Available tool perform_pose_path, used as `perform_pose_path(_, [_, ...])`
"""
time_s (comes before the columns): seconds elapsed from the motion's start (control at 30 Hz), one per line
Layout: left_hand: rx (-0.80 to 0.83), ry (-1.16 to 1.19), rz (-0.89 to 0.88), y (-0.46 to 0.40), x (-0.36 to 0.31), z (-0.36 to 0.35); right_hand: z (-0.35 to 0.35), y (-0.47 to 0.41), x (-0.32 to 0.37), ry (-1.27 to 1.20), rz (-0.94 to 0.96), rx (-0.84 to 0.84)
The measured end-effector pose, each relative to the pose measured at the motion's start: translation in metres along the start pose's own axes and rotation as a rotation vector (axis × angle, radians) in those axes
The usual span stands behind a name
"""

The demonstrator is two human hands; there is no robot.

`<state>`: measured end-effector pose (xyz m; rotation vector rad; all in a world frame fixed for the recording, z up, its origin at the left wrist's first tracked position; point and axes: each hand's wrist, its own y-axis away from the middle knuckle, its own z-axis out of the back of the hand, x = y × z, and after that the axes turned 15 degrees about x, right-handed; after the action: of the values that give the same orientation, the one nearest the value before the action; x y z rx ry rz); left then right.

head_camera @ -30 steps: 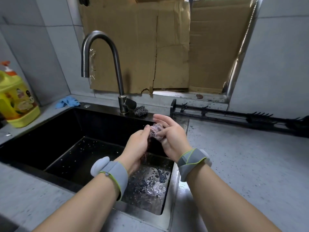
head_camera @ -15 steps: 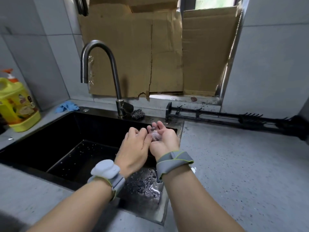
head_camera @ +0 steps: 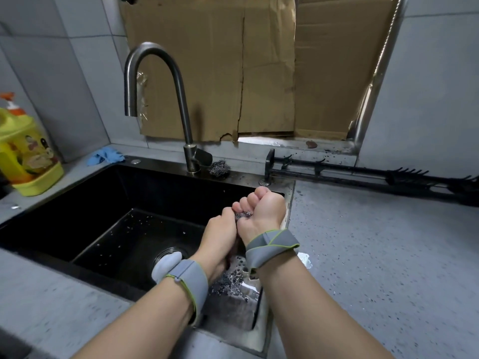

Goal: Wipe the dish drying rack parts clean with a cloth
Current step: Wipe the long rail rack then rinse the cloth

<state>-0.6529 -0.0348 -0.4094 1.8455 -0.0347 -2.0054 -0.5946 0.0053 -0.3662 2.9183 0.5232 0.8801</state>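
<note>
My right hand (head_camera: 263, 212) and left hand (head_camera: 220, 235) enclose the cloth (head_camera: 243, 215); only a small patterned patch shows. The rack part (head_camera: 363, 172) runs past the right edge. The yellow bottle (head_camera: 26, 151) is cropped at left.

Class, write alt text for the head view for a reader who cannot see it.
Both hands, left and right, squeeze a small cloth over a black sink. A tap stands behind; a black rack part lies along the wall.
</note>
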Motion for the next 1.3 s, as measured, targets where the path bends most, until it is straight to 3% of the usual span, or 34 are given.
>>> perform_pose_path(0.17, [0.167, 0.22, 0.144, 0.003, -0.011, 0.002, 0.007, -0.003, -0.001, 0.067, 0.05, 0.231])
perform_pose_path(0.33, [0.238, 0.335, 0.144, 0.002, -0.009, 0.004, 0.015, -0.009, 0.006, 0.183, 0.008, 0.435])
perform_pose_path(0.47, [0.231, 0.245, 0.088, -0.002, -0.01, 0.008, 0.033, -0.014, 0.019, 0.299, -0.026, 0.491])
perform_pose_path(0.6, [0.121, -0.188, -0.251, -0.015, -0.019, 0.013, 0.046, -0.013, 0.04, 0.477, -0.064, 0.435])
perform_pose_path(0.73, [-0.248, -1.076, -0.665, -0.023, -0.017, 0.021, 0.04, 0.0, 0.054, 0.464, -0.353, 0.281])
perform_pose_path(0.8, [-0.241, -1.326, -0.89, -0.016, -0.012, 0.02, 0.032, 0.004, 0.049, 0.305, -0.449, 0.273])
perform_pose_path(0.9, [-0.164, -1.451, -1.064, -0.008, 0.001, 0.022, 0.022, -0.005, 0.03, 0.184, -0.363, 0.163])
perform_pose_path(1.0, [-0.237, -1.377, -0.991, -0.005, 0.005, 0.033, 0.013, -0.012, 0.016, 0.029, -0.221, 0.043])
perform_pose_path(1.13, [-0.281, -1.054, -0.767, -0.001, 0.009, 0.032, -0.005, -0.008, 0.006, -0.231, 0.009, -0.049])
perform_pose_path(1.3, [-0.25, -0.503, -0.448, 0.009, 0.004, 0.015, -0.017, 0.0, 0.001, -0.184, 0.021, -0.09])
